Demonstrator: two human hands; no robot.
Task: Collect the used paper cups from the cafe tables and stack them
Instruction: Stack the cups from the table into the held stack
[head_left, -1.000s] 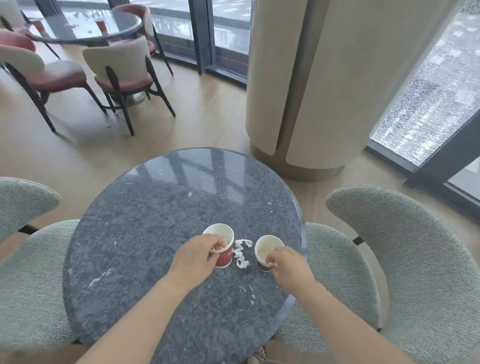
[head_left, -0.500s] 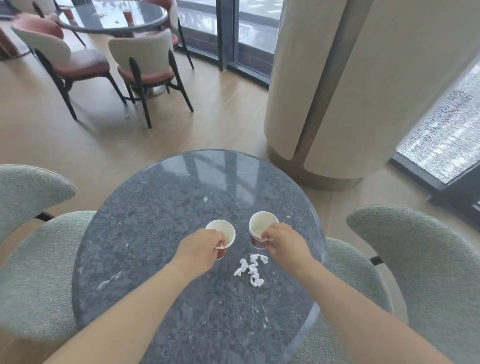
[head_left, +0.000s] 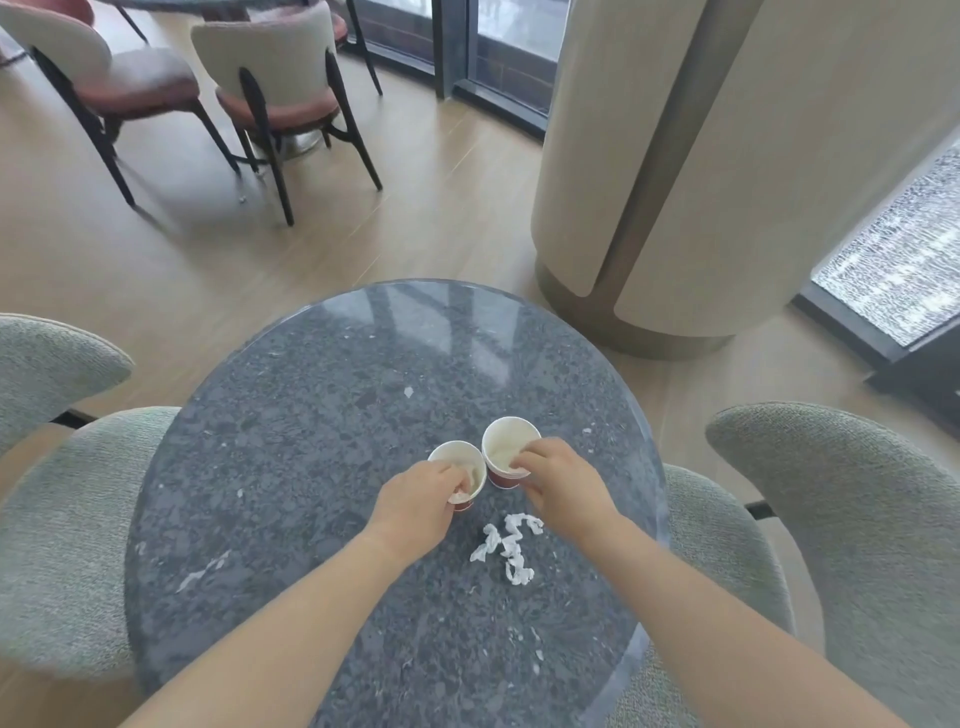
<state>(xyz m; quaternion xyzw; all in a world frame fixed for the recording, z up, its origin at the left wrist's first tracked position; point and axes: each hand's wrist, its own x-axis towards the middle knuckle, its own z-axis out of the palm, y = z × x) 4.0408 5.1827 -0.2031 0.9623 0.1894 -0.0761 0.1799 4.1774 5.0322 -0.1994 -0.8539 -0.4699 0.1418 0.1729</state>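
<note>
Stacking step, I'd judge. My left hand pinches the left cup by its rim, my right hand the right cup. Cups are side by side, right of worktop centre. Next: lift one, centre it, nest.

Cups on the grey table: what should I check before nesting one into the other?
1. Grip of the left hand on the left cup: ok, fingers pinch its rim.
2. Grip of the right hand on the right cup: ok, fingers hooked over its rim.
3. Both cups upright: ok.
4. Cups empty: cannot tell, fingers hide part of each inside.
5. Stacked: not ok, they are side by side.
6. The twisted paper scrap clear of the cups: ok, it lies on the table nearer the person.
</note>
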